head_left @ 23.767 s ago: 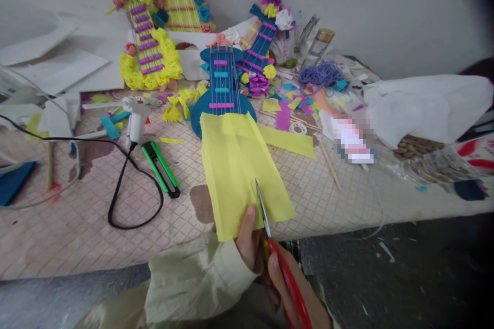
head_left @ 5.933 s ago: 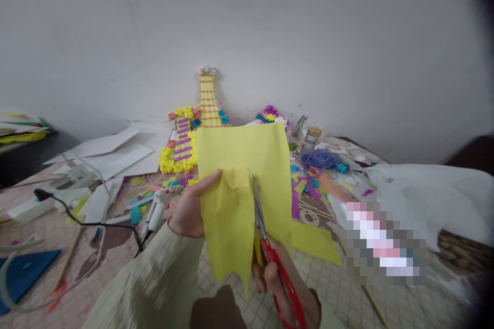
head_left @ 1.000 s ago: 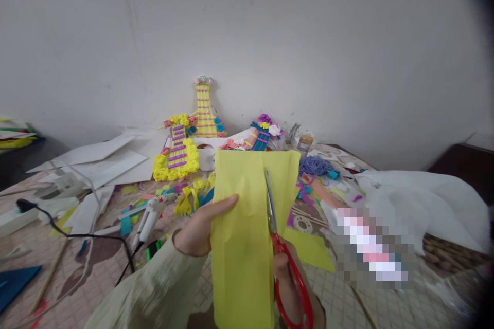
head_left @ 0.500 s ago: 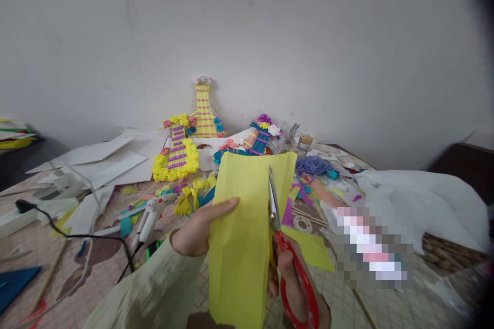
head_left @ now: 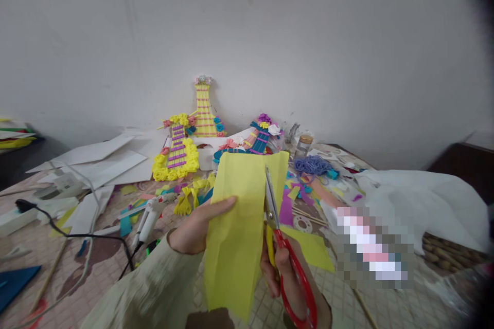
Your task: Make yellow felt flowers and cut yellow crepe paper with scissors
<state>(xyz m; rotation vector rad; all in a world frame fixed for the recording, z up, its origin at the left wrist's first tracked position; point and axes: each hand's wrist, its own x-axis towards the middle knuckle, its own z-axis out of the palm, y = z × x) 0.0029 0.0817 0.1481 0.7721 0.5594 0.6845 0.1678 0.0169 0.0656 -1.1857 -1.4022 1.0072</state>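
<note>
My left hand [head_left: 193, 229] pinches a sheet of yellow crepe paper [head_left: 239, 226] and holds it upright in front of me, thumb across its face. My right hand [head_left: 283, 280] grips red-handled scissors [head_left: 287, 252]; their blades point up inside a long cut near the sheet's right edge. A narrow yellow strip hangs to the right of the blades, still joined near the top.
Decorated paper guitars [head_left: 181, 146] lean on the wall behind. A white glue gun [head_left: 148, 216] with a black cable [head_left: 73, 234] lies left. Purple yarn [head_left: 311, 164], a glass jar [head_left: 303, 145], coloured scraps and a white cloth [head_left: 420, 200] cover the right side of the table.
The sheet has tilted and dropped slightly to the left. The scissors have worked further up the cut, and the strip on the right has grown narrower and looser.
</note>
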